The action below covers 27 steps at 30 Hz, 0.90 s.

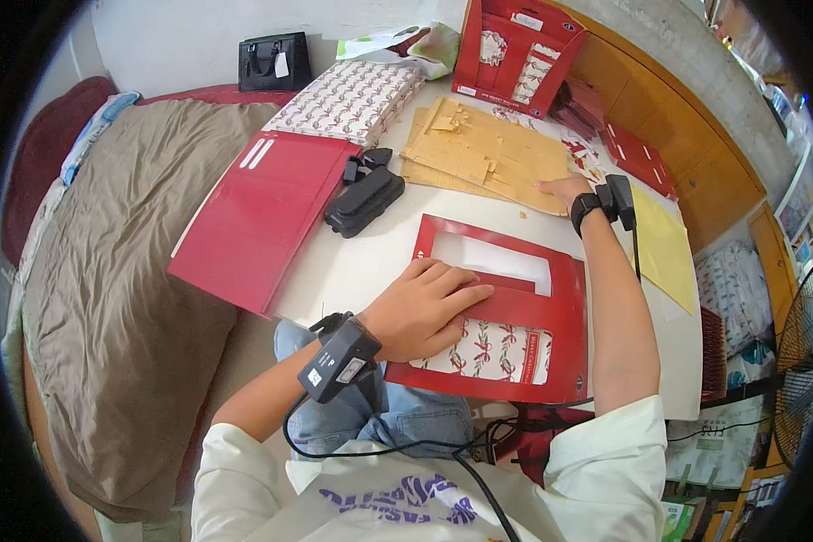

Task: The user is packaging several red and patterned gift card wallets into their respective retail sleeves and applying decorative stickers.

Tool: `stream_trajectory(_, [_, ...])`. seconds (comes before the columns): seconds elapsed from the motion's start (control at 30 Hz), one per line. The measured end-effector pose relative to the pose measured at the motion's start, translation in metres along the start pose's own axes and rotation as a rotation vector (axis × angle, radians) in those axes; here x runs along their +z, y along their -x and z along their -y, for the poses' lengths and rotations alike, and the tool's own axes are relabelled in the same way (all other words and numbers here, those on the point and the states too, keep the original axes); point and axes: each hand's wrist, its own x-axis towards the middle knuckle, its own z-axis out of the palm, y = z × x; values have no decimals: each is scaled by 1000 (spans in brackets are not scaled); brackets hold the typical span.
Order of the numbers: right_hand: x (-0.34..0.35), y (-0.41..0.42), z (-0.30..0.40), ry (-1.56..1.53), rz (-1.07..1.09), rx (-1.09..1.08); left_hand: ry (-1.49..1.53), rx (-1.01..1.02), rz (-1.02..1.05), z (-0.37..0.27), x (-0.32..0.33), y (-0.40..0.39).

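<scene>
My left hand [428, 313] lies palm down on a red cardboard gift-box sleeve [569, 325] at the table's near edge. The sleeve has two cut-out windows. Through the nearer one a patterned panel [494, 352] with bows and sprigs shows; white shows in the farther one. Beyond it, my right hand [570, 190] is at the right corner of some tan cardboard sheets [494, 149], its thumb over the top one. Its other fingers are mostly hidden, so a grip cannot be made out. The top sheet's surface is torn in places.
A black case [364, 202] lies left of the cardboard. Red folded card [264, 217] overhangs the table's left edge, below a patterned stack [349, 98]. A red windowed box [515, 57] stands at the back. Yellow paper [664, 244] lies right; black cables [474, 444] cross my lap.
</scene>
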Motion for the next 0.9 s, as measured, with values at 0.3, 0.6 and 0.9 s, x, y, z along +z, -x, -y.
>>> stream_trajectory(0.3, [-3,12,4,-154,105,-170,0,6,-4,1,-1,-1])
stream_trajectory(0.6, [-3,-8,26,541,92,-69,5,-28,40,0,0,1])
stream_trajectory(0.9, [-10,-2,45,743,171,67,-6,-17,34,-2,2,-1])
